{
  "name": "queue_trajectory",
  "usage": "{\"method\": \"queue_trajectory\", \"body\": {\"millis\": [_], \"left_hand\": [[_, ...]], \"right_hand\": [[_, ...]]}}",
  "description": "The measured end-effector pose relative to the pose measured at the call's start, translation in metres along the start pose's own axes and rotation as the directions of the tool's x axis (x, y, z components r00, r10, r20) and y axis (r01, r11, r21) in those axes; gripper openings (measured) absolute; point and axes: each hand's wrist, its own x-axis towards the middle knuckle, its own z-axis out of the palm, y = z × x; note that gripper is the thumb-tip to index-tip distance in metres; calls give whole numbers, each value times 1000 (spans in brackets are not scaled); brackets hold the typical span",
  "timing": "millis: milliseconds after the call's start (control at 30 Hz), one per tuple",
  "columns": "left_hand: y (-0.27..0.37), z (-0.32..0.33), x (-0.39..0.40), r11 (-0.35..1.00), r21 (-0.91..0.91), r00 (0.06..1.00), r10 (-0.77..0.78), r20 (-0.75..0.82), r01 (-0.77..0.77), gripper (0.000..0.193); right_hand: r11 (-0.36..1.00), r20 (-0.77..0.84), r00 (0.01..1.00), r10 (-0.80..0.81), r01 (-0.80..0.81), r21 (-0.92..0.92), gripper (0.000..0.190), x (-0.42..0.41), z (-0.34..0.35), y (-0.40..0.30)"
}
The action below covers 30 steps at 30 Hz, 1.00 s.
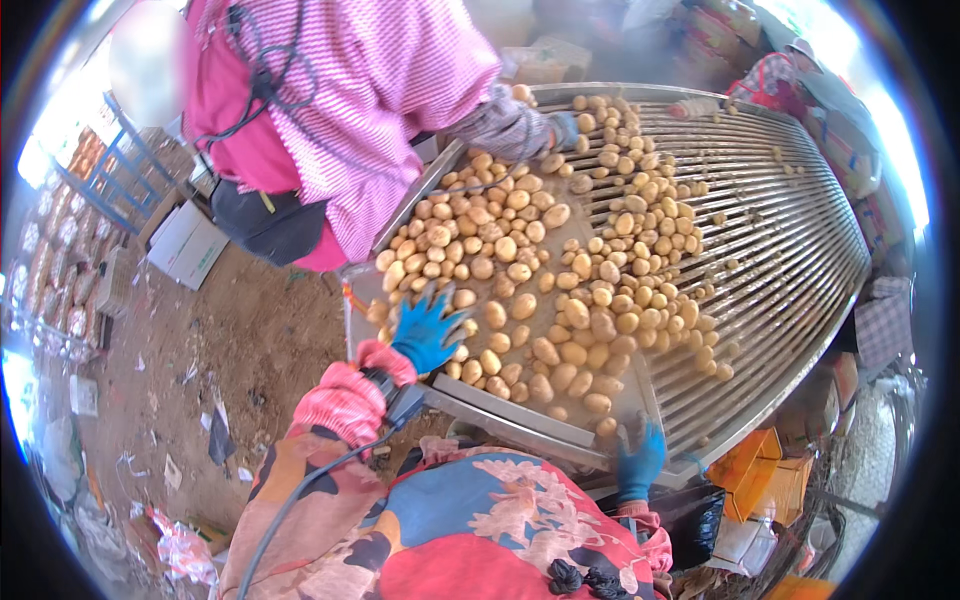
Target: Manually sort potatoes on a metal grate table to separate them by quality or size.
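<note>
Many potatoes (517, 247) lie spread over a metal sorting table (517, 409) and onto the bars of a roller conveyor (765, 247) beside it. My left hand (428, 328), in a blue glove, has its fingers spread over the potatoes at the table's left part, with nothing held. My right hand (640, 455), in a blue glove too, is at the near metal edge by the corner where table and bars meet, its fingers apart and empty. A potato (606, 427) lies just left of its fingertips.
Across the table a co-worker (375, 97) in a pink striped top reaches a gloved hand (562, 131) to the potatoes. Another person (772, 82) is beyond the bars. White carton (189, 244) and litter lie on the dirt floor; orange crate (746, 472) and black plastic bag (694, 521) are at the right.
</note>
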Motion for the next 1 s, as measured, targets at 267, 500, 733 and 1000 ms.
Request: {"method": "queue_trajectory", "body": {"millis": [267, 500, 733, 1000], "left_hand": [[-31, 8, 32, 989, -79, 935, 89, -344, -123, 52], [-75, 19, 164, 993, 30, 993, -114, 37, 113, 88], [-49, 16, 149, 977, 149, 988, -156, -3, 154, 95], [13, 0, 71, 991, 68, 982, -123, 142, 114, 88]], "right_hand": [[996, -14, 998, 54, -55, -65, 54, -5, 5, -2], [999, -42, 999, 30, -30, -14, 55, -6, 0, -7], [998, 2, 999, 50, -50, -33, 55, -6, 2, -6], [998, -27, 999, 17, -19, -64, 49, -2, -1, -11]]}}
